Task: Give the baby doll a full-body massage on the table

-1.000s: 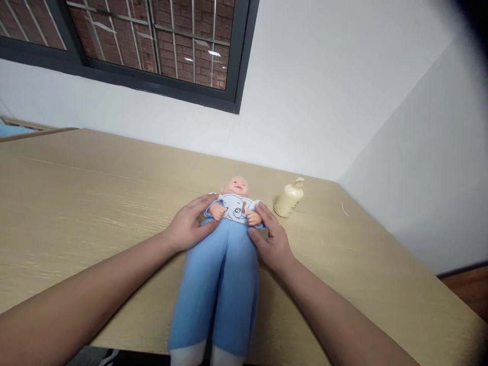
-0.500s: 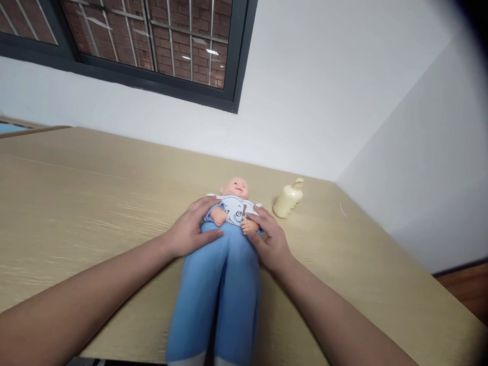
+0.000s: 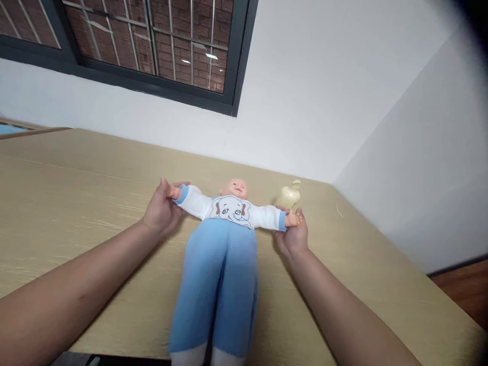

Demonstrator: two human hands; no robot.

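Note:
A baby doll (image 3: pixel 231 216) in a white top with an elephant print and blue trousers lies on its back on the wooden table (image 3: pixel 95 213). Its arms are stretched out to both sides. My left hand (image 3: pixel 162 208) is closed round the doll's hand and cuff at the left. On the other side, my right hand (image 3: pixel 295 236) holds the doll's other forearm from below, the small doll hand resting over my palm and thumb. My fingers there are partly hidden under the sleeve.
Behind my right hand stands a cream pump bottle (image 3: pixel 288 195), its lower part covered. A thin pale strand (image 3: pixel 339 211) lies farther right. White walls (image 3: pixel 305 101) rise behind the table and at the right, with a barred window (image 3: pixel 152 51) above.
Both my hands have moved outward from the doll's belly, each with a doll arm. The doll's arms went from folded on its front to spread wide, uncovering the elephant print.

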